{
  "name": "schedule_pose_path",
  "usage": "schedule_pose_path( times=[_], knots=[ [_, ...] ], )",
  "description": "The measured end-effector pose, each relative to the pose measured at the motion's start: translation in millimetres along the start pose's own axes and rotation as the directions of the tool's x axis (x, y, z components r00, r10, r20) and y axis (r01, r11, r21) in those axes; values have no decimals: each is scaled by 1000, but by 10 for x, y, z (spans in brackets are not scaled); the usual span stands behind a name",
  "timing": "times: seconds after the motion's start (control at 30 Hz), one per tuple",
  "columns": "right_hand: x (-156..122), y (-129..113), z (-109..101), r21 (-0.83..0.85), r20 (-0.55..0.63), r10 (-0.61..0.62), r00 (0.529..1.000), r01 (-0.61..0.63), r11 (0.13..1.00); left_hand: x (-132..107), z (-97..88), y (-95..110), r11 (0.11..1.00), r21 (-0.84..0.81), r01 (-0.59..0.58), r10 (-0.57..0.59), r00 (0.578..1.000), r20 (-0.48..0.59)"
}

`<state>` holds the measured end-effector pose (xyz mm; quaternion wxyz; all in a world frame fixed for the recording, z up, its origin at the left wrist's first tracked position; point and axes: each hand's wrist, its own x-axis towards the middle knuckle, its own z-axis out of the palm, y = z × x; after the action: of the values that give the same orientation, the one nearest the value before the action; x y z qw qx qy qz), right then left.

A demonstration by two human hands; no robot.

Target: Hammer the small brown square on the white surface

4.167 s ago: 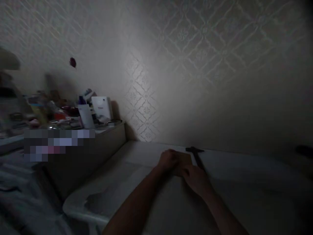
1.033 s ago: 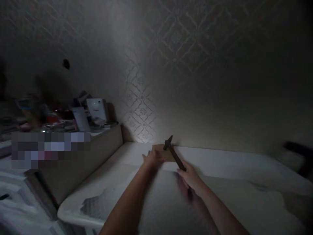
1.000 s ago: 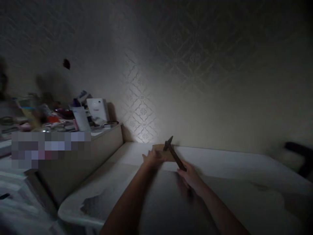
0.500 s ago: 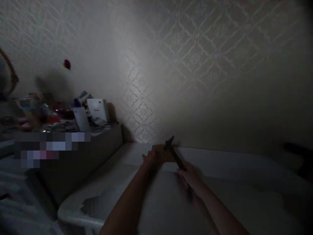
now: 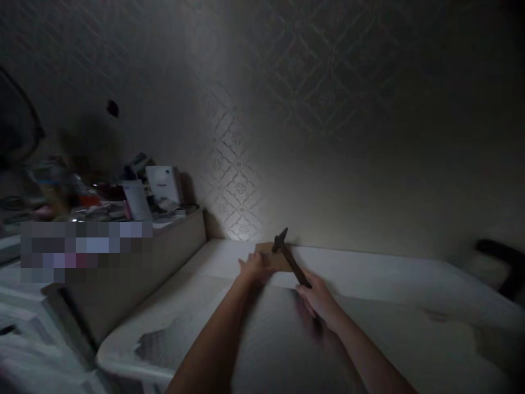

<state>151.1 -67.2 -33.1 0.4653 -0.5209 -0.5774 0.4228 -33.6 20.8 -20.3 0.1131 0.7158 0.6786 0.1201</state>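
Note:
The room is dim. My right hand (image 5: 318,298) grips the handle of a small dark hammer (image 5: 288,255), whose head is raised over a brown wooden block (image 5: 274,257). The block lies on a white table (image 5: 369,284) close to the patterned wall. My left hand (image 5: 255,268) rests on the block's left edge with its fingers closed at it, steadying it. Whether something small is pinched in those fingers is too dark to tell.
A beige cabinet (image 5: 164,251) stands at the left, its top crowded with boxes, bottles and small items (image 5: 135,191). A dark object (image 5: 498,257) lies at the table's far right. The table's front left edge is chipped or worn (image 5: 156,342).
Four seconds ago the hammer lay on the table beside both hands on the block. Now my right hand holds it raised over the block. In the last second it has barely moved.

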Motion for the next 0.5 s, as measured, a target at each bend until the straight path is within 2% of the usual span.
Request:
schedule_pose_path(
  times=[0.27, 0.5],
  knots=[
    [-32, -67, 13, -11, 36, 41, 999, -41, 999, 7, 2, -13, 1000, 6, -9, 9, 1000, 0],
    [-22, -39, 12, -2, 48, 22, 999, -22, 1000, -23, -13, 7, 1000, -1, -1, 1, 1000, -8]
  ],
)
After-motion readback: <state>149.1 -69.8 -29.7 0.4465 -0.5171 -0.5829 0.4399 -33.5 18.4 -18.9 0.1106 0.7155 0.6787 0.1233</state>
